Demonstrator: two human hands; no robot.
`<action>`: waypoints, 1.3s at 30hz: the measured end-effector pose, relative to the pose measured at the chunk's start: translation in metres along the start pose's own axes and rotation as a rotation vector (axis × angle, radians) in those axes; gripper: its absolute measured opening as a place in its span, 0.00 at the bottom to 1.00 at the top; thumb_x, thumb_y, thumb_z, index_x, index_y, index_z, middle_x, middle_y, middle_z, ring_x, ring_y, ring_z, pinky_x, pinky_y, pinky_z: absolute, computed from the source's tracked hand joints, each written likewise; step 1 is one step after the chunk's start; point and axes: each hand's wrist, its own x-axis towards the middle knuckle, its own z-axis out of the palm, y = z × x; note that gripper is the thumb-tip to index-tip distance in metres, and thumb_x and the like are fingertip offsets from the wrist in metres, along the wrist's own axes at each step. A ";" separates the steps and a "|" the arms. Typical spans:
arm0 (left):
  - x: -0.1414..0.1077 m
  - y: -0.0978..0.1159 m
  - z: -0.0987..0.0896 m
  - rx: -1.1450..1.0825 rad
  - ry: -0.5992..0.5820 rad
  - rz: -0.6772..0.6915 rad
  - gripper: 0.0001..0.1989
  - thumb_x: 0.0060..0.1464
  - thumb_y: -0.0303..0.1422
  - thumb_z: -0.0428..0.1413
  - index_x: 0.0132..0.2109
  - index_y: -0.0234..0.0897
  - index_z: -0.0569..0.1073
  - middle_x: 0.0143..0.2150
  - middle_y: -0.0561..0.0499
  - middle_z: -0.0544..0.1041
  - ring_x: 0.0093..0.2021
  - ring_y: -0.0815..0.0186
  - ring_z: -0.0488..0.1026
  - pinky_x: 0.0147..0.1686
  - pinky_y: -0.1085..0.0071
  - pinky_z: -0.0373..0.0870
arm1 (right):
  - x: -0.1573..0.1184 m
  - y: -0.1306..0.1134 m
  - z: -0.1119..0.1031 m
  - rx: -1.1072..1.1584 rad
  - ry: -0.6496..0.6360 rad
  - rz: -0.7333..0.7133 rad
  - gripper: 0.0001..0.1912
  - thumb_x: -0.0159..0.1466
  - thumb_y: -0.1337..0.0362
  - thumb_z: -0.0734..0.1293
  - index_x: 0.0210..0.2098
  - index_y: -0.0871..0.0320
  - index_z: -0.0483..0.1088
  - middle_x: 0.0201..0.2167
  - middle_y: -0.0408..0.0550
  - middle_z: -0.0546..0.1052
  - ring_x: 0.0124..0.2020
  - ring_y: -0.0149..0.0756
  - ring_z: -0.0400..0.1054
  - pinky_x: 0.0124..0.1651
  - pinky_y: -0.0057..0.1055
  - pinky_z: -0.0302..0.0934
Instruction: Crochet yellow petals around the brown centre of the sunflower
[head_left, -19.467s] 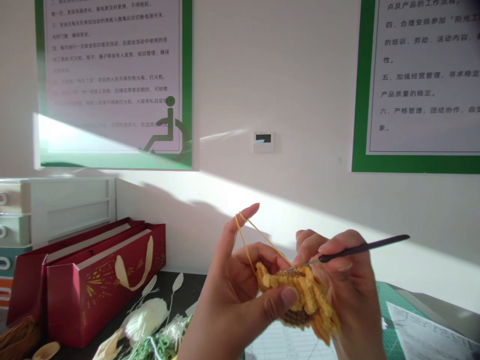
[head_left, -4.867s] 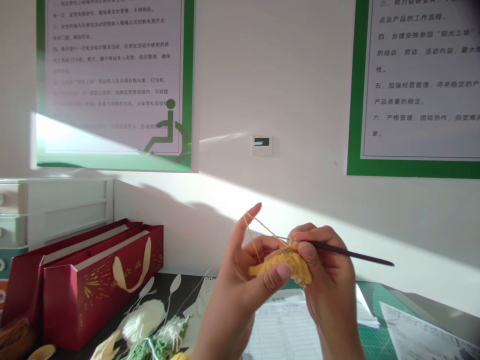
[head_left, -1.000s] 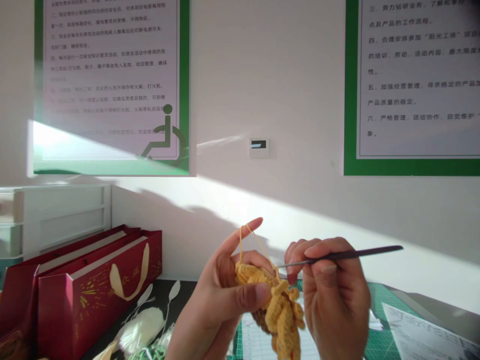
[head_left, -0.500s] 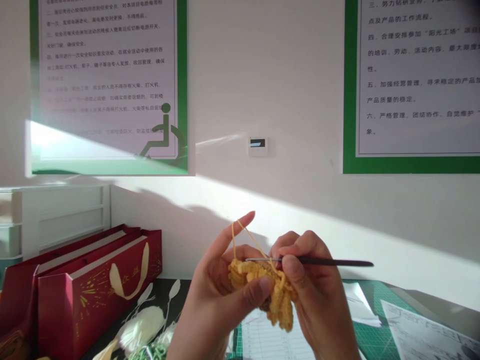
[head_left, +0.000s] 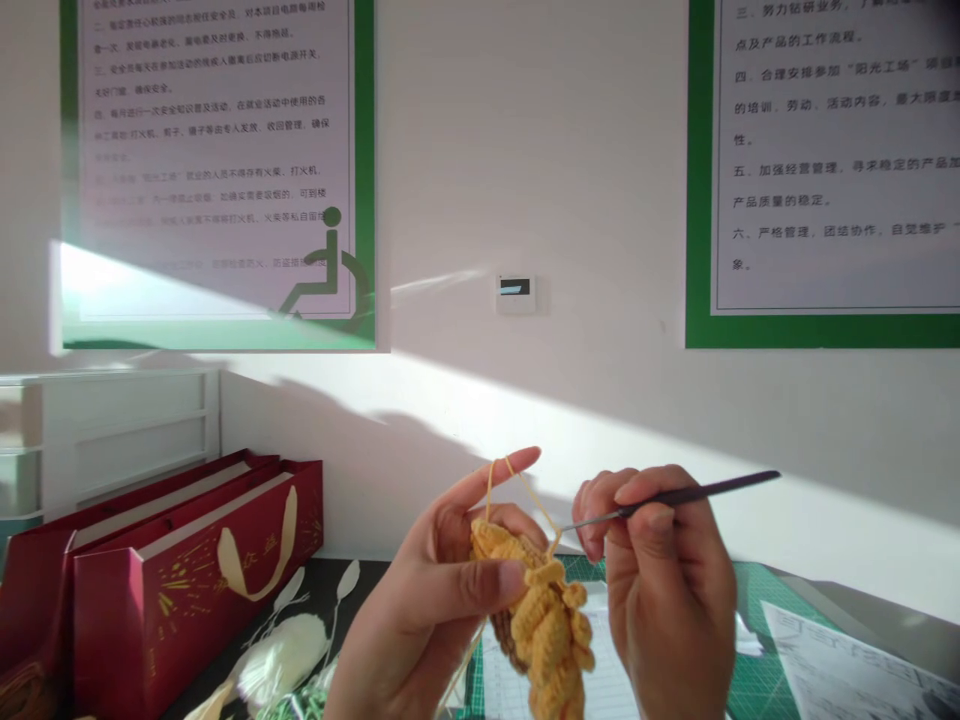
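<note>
My left hand [head_left: 457, 580] pinches a bumpy yellow crochet piece [head_left: 551, 625] between thumb and fingers. Its index finger points up and to the right, with yellow yarn [head_left: 534, 492] looped over it and running down to the work. In my right hand [head_left: 667, 570] is a crochet hook [head_left: 701, 491] with a dark handle, held like a pen. The hook's thin metal tip meets a yarn loop just above the crochet piece. The handle slants up to the right. Part of the piece is hidden behind my left thumb.
Red gift bags [head_left: 202, 590] stand at left before white drawers [head_left: 135, 430]. White yarn [head_left: 285, 655] and green yarn lie beside them. Under my hands are a green cutting mat [head_left: 772, 610] and printed papers [head_left: 847, 665]. Green-framed posters [head_left: 367, 180] hang on the wall behind.
My right hand has moved right, drawing the hook tip out from across the work and tilting its handle upward. The crochet piece has turned and hangs lower, and my left index finger has shifted right and down.
</note>
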 end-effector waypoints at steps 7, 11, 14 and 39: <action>-0.001 0.001 0.004 0.074 0.044 0.070 0.32 0.44 0.22 0.72 0.59 0.36 0.81 0.34 0.50 0.82 0.30 0.68 0.78 0.31 0.76 0.76 | 0.007 -0.006 0.000 0.215 -0.033 0.419 0.16 0.72 0.56 0.65 0.30 0.56 0.68 0.21 0.38 0.66 0.21 0.24 0.59 0.26 0.23 0.57; -0.004 -0.007 0.015 0.200 0.198 0.249 0.32 0.47 0.22 0.73 0.59 0.44 0.80 0.34 0.53 0.81 0.30 0.69 0.77 0.29 0.78 0.75 | 0.006 -0.003 0.000 0.069 -0.153 0.318 0.11 0.69 0.59 0.70 0.32 0.53 0.67 0.29 0.39 0.72 0.27 0.26 0.66 0.31 0.24 0.64; -0.007 -0.012 0.020 0.290 0.229 0.271 0.34 0.48 0.26 0.74 0.62 0.45 0.78 0.36 0.50 0.82 0.34 0.65 0.78 0.34 0.73 0.77 | 0.004 0.000 -0.002 -0.335 -0.170 -0.119 0.05 0.68 0.70 0.69 0.38 0.51 0.73 0.33 0.42 0.75 0.34 0.31 0.72 0.34 0.28 0.67; 0.000 -0.007 0.005 0.175 0.140 0.153 0.25 0.46 0.22 0.73 0.53 0.41 0.84 0.35 0.52 0.80 0.32 0.68 0.79 0.33 0.77 0.77 | 0.006 -0.004 0.002 0.197 -0.063 0.470 0.17 0.68 0.56 0.71 0.28 0.55 0.64 0.23 0.37 0.68 0.24 0.26 0.61 0.29 0.24 0.59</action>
